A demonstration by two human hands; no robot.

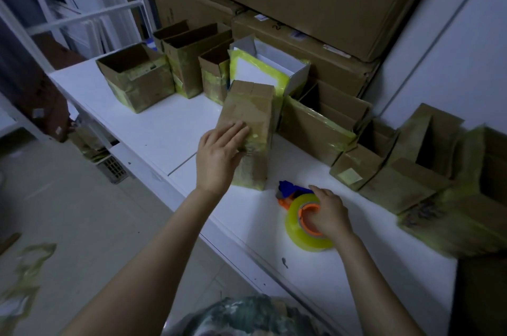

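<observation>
A taped-up brown cardboard box (pixel 253 113) lies on the white table (pixel 153 127), its far end leaning up against a white box. My left hand (pixel 219 153) rests flat on its near top, fingers straight, thumb down its near side. To the right, a roll of yellowish clear tape (pixel 295 221) sits in an orange and blue dispenser (pixel 288 193) on the table. My right hand (pixel 330 212) grips the roll, fingers curled into its orange core.
Several open, tape-wrapped cardboard boxes (pixel 137 75) line the back of the table, with more (pixel 411 162) at the right. A white box (pixel 277 66) stands behind the closed one. Large cartons (pixel 315 0) are stacked against the wall. Tape scraps (pixel 30 267) lie on the floor.
</observation>
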